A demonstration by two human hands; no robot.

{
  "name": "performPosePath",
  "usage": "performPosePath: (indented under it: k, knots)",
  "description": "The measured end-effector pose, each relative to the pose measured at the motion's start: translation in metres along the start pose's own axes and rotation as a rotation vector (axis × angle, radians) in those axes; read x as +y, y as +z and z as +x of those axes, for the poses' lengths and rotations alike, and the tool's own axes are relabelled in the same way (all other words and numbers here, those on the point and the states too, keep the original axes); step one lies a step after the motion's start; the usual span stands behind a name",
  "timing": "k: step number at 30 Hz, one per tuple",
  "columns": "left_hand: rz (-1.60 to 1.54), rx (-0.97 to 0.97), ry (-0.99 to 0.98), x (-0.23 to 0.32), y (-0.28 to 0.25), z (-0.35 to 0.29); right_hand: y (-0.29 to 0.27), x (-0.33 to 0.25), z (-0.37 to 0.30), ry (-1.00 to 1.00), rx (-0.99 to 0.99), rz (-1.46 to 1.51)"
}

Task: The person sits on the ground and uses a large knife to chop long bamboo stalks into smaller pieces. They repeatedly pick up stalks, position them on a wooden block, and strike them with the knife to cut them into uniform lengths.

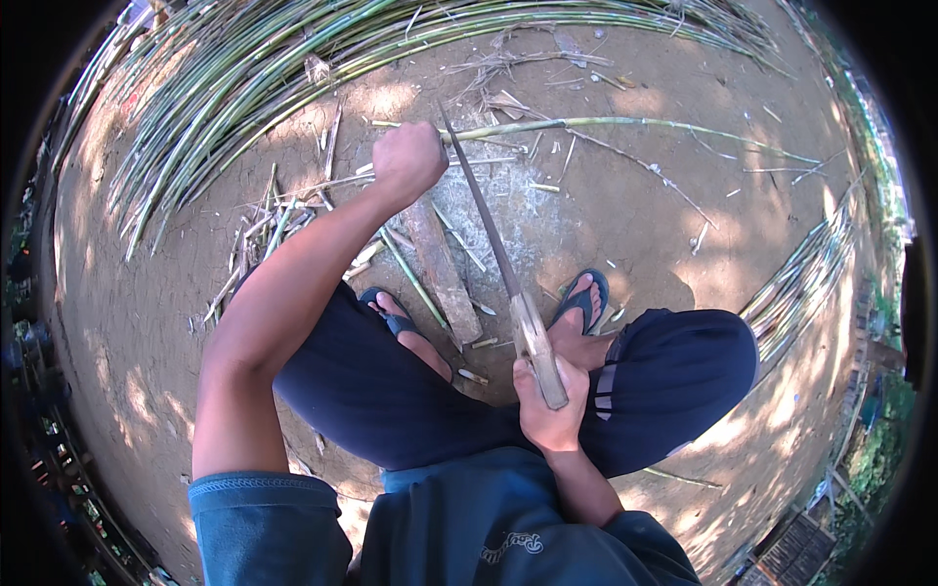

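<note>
Probable cutting step: left of the saw [504, 264], the left hand [408, 158] clenches, apparently round a stalk [625, 121]; the right hand [555, 424] grips the handle [531, 334], steady strokes presumably needed next.

Near six o'clock in the view, a short line of pale, script-like lettering [510, 547] runs aslant on the dark blue shirt [430, 513], too small and distorted to read with certainty.

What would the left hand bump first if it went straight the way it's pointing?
The left hand would probably meet the saw blade near its tip, but depth is unclear here.
</note>
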State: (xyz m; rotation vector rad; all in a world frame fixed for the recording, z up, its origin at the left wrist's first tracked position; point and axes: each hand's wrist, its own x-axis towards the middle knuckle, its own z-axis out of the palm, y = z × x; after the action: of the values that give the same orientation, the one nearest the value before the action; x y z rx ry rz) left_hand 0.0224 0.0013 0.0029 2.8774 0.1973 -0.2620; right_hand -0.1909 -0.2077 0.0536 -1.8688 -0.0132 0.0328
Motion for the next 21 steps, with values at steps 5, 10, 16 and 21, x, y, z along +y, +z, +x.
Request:
performPosePath:
  k: [5, 10, 16, 21]
  knots:
    - [-0.013, -0.030, 0.004, -0.001, 0.002, -0.003, 0.016, 0.009, 0.027, 0.058, 0.019, 0.096]
    - [-0.010, 0.035, -0.005, 0.000, 0.008, -0.006, 0.006, 0.003, 0.011, -0.045, 0.013, 0.003]
    - [-0.013, -0.055, -0.032, -0.002, -0.005, -0.003, 0.018, 0.011, 0.032, 0.058, -0.020, 0.079]
    - [-0.004, 0.010, -0.048, 0.003, -0.012, 0.001, 0.008, 0.002, 0.014, -0.079, 0.058, 0.049]
